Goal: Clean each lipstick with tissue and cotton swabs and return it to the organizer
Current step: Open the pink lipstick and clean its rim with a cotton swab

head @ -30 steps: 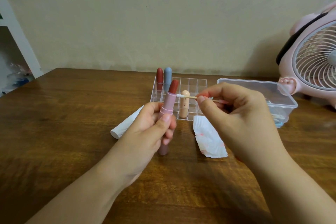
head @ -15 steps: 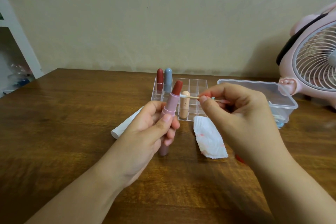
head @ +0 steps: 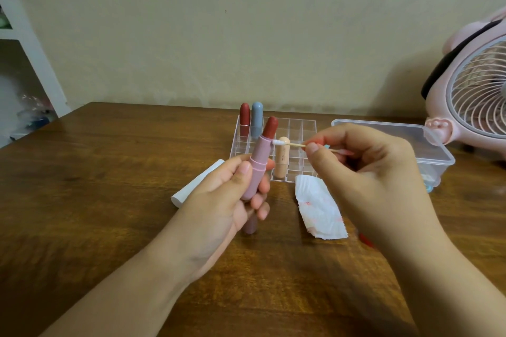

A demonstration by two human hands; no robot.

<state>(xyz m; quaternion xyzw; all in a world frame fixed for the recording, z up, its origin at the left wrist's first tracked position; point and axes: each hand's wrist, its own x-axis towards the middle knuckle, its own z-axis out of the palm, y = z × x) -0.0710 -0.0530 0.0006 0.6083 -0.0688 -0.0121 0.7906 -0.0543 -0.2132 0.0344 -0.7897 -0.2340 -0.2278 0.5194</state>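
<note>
My left hand (head: 230,200) grips an open pink lipstick (head: 260,156), tilted right, its dark red bullet sticking out at the top. My right hand (head: 364,172) pinches a wooden cotton swab (head: 290,144); the white tip touches the rim of the pink tube just under the bullet. Behind stands a clear gridded organizer (head: 295,128) with a red lipstick (head: 244,117), a blue-grey lipstick (head: 256,119) and a peach lipstick (head: 282,159) upright in it. A white tissue (head: 319,208) with faint red marks lies on the table under my right hand.
A white tube-shaped object (head: 191,186) lies left of my left hand. A clear plastic box (head: 427,150) sits right of the organizer, and a pink fan (head: 476,90) stands at the far right. A small red thing (head: 365,239) peeks from under my right wrist.
The lipstick has tilted slightly to the right, and the swab tip has slid along the tube's rim below the bullet. Both hands have stayed in about the same place.
</note>
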